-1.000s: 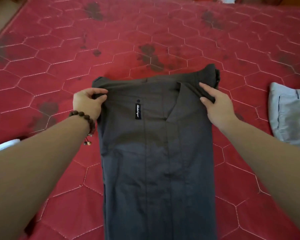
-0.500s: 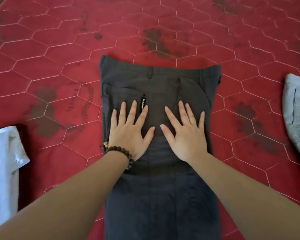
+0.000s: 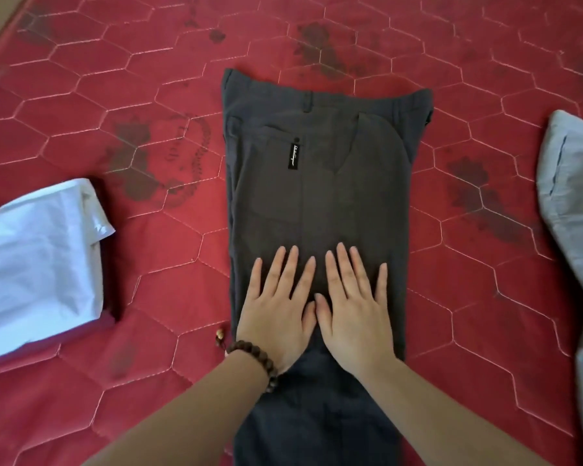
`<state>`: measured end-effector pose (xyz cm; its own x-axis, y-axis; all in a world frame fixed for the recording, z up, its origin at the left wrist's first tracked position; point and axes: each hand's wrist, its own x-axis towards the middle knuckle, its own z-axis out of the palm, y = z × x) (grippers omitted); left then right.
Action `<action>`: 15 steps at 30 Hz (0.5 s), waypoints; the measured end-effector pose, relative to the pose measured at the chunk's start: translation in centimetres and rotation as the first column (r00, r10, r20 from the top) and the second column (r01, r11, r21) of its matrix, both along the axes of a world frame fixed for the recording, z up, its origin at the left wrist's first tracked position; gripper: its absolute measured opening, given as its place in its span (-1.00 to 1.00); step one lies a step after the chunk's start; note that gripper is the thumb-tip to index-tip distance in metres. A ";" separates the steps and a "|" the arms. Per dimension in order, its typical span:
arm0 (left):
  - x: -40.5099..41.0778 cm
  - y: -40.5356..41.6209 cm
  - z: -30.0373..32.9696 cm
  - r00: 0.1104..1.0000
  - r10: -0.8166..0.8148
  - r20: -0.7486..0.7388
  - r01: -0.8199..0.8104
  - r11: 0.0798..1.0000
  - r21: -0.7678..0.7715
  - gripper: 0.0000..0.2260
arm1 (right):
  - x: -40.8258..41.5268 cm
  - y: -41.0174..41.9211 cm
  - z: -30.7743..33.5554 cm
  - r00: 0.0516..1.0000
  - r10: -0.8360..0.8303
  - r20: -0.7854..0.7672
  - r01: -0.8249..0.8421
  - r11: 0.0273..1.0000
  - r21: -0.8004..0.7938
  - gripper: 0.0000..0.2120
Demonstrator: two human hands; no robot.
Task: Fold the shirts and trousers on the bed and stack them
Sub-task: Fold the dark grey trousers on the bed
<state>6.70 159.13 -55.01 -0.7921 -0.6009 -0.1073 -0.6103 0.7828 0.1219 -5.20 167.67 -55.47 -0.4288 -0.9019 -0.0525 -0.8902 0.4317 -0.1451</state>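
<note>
Dark grey trousers (image 3: 320,183) lie folded lengthwise on the red quilted bed (image 3: 148,95), waistband at the far end, a small black label near the back pocket. My left hand (image 3: 278,307), with a bead bracelet on the wrist, and my right hand (image 3: 354,307) press flat on the cloth side by side, fingers straight and spread, thumbs touching. The trouser legs run toward me under my forearms and out of the frame.
A folded white shirt (image 3: 37,264) lies on the bed to the left. A light grey garment (image 3: 576,210) lies at the right edge, partly out of frame. The bed's left edge shows at the top left corner.
Both hands let go of the waistband, flattened on the trousers and slid down the cloth toward me, away from the pocket label. The view shifted, bringing in more of the white shirt.
</note>
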 end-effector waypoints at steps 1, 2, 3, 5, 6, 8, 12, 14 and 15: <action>0.9 0.9 0.0 1.000 0.015 0.003 -0.015 1.000 0.001 -0.48 | 0.9 1.0 0.0 1.000 -0.008 -0.001 0.008 1.000 0.006 -0.42; 1.8 1.8 0.1 1.000 0.019 0.006 -0.019 1.000 0.000 -0.48 | 1.8 1.8 0.1 1.000 -0.008 -0.004 0.008 1.000 0.014 -0.42; 2.8 2.7 0.2 1.000 0.016 0.011 -0.016 1.000 0.000 -0.48 | 2.7 2.7 0.3 1.000 -0.002 -0.007 0.002 1.000 0.024 -0.42; 4.7 4.7 0.4 1.000 0.007 0.025 -0.007 1.000 0.015 -0.47 | 4.6 4.7 0.5 1.000 0.011 -0.002 -0.011 0.999 0.034 -0.44; 5.6 5.8 0.5 0.999 0.009 0.033 -0.010 0.999 0.031 -0.47 | 5.6 5.8 0.5 1.000 0.014 0.008 -0.014 0.999 0.038 -0.44; 7.2 8.1 1.0 0.999 0.006 0.042 -0.009 0.998 0.058 -0.46 | 7.6 8.1 0.6 0.999 0.017 0.031 -0.019 0.999 0.043 -0.45; 10.5 12.5 1.4 0.996 -0.061 0.060 0.056 0.995 0.082 -0.46 | 11.1 12.9 0.7 0.998 0.037 0.045 -0.040 0.997 0.070 -0.46; 12.4 14.7 1.5 0.992 -0.100 0.081 0.092 0.991 0.097 -0.45 | 12.9 15.5 0.8 0.998 0.043 0.049 -0.047 0.995 0.088 -0.45; 13.4 15.7 1.6 0.990 -0.111 0.091 0.100 0.989 0.112 -0.45 | 13.8 16.8 0.9 0.998 0.041 0.055 -0.047 0.994 0.098 -0.44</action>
<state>20.05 174.84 -53.45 -0.8333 -0.4956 -0.2451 -0.5379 0.8291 0.1526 8.64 184.45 -54.60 -0.3831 -0.9090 -0.1644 -0.9008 0.4070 -0.1511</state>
